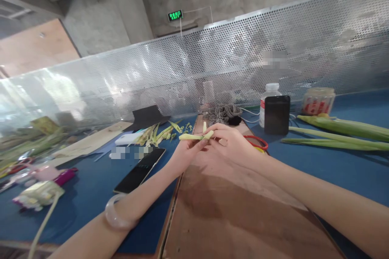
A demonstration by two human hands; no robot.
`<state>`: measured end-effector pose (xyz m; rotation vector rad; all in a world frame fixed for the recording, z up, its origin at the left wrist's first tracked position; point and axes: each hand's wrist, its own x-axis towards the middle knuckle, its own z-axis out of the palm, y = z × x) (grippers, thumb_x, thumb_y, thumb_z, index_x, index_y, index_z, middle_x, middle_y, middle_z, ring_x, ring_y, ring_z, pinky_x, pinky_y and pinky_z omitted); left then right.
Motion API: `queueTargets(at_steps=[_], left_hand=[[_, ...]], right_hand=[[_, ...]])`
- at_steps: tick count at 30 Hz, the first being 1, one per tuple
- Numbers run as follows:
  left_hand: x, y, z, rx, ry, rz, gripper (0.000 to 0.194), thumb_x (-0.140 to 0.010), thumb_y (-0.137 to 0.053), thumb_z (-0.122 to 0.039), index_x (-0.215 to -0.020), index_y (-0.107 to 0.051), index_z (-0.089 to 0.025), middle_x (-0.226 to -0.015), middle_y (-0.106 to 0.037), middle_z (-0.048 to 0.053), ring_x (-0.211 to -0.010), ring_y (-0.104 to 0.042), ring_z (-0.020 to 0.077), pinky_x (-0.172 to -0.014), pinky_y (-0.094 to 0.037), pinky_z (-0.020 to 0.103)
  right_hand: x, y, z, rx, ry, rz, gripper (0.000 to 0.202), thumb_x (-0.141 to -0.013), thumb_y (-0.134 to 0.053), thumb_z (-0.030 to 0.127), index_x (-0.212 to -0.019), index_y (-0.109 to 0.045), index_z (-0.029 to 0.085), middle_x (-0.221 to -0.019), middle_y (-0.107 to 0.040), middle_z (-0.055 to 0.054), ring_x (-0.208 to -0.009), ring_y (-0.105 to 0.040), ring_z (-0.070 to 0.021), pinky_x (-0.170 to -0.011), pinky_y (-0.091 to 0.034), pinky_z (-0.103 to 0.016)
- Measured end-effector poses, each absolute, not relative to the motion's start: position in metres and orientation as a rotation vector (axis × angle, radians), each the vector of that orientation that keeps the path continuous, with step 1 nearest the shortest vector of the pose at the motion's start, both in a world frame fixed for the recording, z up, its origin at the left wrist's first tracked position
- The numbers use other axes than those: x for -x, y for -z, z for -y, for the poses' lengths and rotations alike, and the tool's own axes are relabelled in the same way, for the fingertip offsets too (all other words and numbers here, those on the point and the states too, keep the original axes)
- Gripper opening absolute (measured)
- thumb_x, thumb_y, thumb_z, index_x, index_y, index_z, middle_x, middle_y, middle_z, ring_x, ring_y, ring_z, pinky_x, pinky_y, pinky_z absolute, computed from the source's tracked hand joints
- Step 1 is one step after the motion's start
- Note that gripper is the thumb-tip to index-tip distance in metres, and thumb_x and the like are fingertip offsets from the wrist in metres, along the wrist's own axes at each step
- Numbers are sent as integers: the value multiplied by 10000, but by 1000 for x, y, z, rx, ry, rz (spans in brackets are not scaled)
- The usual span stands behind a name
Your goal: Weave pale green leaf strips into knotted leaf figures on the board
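Both hands meet over the wooden board, pinching a small piece of folded pale green leaf strips [190, 136]. One strip end points left, and another stands up between the hands. My left hand [186, 154] grips the piece from the left, thumb on its near side. From the right, my right hand [229, 141] holds it with bent fingers; part of the folded middle is hidden by the fingers. A red loop handle [261, 141], with yellow on it, lies just beyond my right hand. Left of the hands are several cut leaf scraps [154, 134].
A brown wooden board [243, 218] runs between blue table surfaces. Left lie a phone [141, 170] and a power strip [39, 194] with its cable. Grey cord [223, 112] is heaped ahead. Right stand a dark phone [277, 115], white bottle [272, 88], glass jar [318, 101] and long green stalks [343, 139].
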<state>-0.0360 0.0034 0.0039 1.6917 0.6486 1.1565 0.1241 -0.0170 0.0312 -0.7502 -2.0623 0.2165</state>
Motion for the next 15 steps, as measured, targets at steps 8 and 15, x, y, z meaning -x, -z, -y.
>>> queueTargets(at_steps=[8, 15], left_hand=[[37, -6, -2, -1691, -1175, -707, 306, -758, -562, -341, -970, -638, -134, -939, -664, 76, -899, -595, 205, -783, -480, 320], [36, -9, 0, -1681, -1191, -750, 282, -752, -566, -334, -908, -663, -120, -884, -678, 68, -844, -605, 196, -773, -471, 297]], right_hand=[[-122, -29, 16, 792, -225, 2002, 204, -783, -459, 133, -667, -617, 192, -896, -553, -29, -785, -535, -117, -689, -445, -246], [-123, -25, 11, 859, -299, 1921, 129, -752, -541, 220, -669, -638, 208, -947, -526, -24, -776, -532, -118, -655, -447, -251]])
